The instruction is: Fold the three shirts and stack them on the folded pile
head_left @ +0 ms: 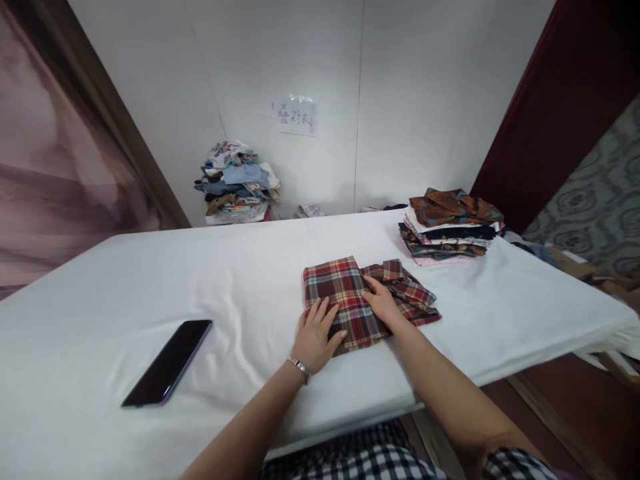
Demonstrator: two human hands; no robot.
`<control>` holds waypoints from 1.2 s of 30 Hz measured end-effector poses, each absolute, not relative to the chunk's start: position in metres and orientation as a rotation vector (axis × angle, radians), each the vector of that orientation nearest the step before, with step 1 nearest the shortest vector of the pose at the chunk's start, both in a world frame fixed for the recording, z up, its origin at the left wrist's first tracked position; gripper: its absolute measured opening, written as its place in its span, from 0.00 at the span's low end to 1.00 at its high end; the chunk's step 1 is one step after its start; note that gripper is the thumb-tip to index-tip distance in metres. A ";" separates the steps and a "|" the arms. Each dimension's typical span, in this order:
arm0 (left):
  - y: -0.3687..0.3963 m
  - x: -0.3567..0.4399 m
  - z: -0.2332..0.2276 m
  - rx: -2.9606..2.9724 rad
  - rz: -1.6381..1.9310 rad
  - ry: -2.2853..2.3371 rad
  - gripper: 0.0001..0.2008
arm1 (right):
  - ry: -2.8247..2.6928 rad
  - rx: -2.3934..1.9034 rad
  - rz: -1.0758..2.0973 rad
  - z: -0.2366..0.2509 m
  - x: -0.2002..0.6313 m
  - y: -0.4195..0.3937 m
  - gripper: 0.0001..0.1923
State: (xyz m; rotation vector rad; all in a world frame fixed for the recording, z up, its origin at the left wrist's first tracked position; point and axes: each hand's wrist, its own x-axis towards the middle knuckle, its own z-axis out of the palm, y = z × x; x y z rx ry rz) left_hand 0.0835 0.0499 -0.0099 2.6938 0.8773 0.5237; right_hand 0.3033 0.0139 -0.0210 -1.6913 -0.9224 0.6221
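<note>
Hands [350, 320] flat on plaid shirt [345, 293]

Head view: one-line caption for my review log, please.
Both hands, left hand and right hand, press flat on a red plaid folded shirt on the white-covered table.

Under the fingers [325, 313] of both hands the plaid shirt's [345, 293] cloth is covered, its folded layers beneath hidden, while far beyond the fingertips the paper sign's [296, 116] writing is too small to read and the worktop [100, 320] runs off the left edge.
</note>
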 end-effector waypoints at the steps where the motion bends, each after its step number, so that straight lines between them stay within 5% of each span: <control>1: 0.050 0.084 -0.008 2.700 0.556 0.876 0.26 | -0.950 -1.698 0.581 -0.022 0.305 0.014 0.28; 16: 0.066 0.088 0.005 2.582 0.430 0.852 0.22 | -1.113 -1.948 0.487 -0.017 0.313 0.009 0.26; 23: 0.113 0.116 0.032 2.731 0.492 0.838 0.22 | -0.638 -1.733 0.573 -0.010 0.316 -0.066 0.23; 29: 0.164 0.180 0.035 2.723 0.302 0.703 0.29 | -0.118 -1.500 0.933 0.008 0.296 -0.131 0.19; 36: 0.188 0.259 0.016 2.552 -0.021 0.599 0.40 | -0.025 -1.214 1.156 0.010 0.274 -0.106 0.15</control>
